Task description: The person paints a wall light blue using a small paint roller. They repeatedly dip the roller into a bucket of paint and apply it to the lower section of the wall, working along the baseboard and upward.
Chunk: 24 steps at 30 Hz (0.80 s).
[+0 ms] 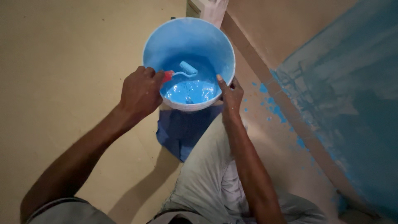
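A white bucket (154, 37) with a blue-coated inside stands on the floor ahead of me, tilted toward me, with blue paint (191, 91) pooled at its low side. My left hand (140, 92) is shut on the red handle of a small paint roller (188, 68), whose blue-soaked sleeve hangs inside the bucket just above the paint. My right hand (230, 94) grips the bucket's near right rim, thumb laid over the edge.
A dark blue cloth (182, 130) lies under the bucket's near side. A wall (352, 95) on the right is partly painted blue, with blue drips on the tan floor (62, 62) below it. A white container (212, 9) stands behind the bucket. My grey-trousered knee (207, 174) is below.
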### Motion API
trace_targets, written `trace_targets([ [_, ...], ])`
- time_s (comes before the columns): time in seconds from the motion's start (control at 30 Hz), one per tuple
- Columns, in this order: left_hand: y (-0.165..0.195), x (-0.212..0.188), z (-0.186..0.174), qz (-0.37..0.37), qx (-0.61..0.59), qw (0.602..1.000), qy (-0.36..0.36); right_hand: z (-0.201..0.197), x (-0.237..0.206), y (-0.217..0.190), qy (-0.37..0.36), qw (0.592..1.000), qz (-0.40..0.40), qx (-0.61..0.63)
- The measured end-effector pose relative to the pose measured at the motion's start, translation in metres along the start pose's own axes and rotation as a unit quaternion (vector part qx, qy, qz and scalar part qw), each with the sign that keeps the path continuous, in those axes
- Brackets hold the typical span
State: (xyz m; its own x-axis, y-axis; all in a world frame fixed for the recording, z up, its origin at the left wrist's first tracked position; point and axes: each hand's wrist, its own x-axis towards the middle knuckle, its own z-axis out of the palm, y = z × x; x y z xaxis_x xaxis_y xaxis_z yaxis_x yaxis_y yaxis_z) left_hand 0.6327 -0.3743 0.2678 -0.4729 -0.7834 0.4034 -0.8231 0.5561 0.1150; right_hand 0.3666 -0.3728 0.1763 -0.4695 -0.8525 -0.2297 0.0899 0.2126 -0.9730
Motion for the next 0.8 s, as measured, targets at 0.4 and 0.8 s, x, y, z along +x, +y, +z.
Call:
trace_targets([
  [0.4, 0.005, -0.015, -0.004, -0.03, -0.016, 0.995, 0.09, -0.007, 0.0, -0.015, -0.023, 0.996, 0.053, -0.063],
  [0.8, -0.024, -0.05, 0.024, -0.01, -0.005, 0.993, 0.121, -0.091, -0.137, 0.017, 0.0, 0.969, -0.234, -0.073],
])
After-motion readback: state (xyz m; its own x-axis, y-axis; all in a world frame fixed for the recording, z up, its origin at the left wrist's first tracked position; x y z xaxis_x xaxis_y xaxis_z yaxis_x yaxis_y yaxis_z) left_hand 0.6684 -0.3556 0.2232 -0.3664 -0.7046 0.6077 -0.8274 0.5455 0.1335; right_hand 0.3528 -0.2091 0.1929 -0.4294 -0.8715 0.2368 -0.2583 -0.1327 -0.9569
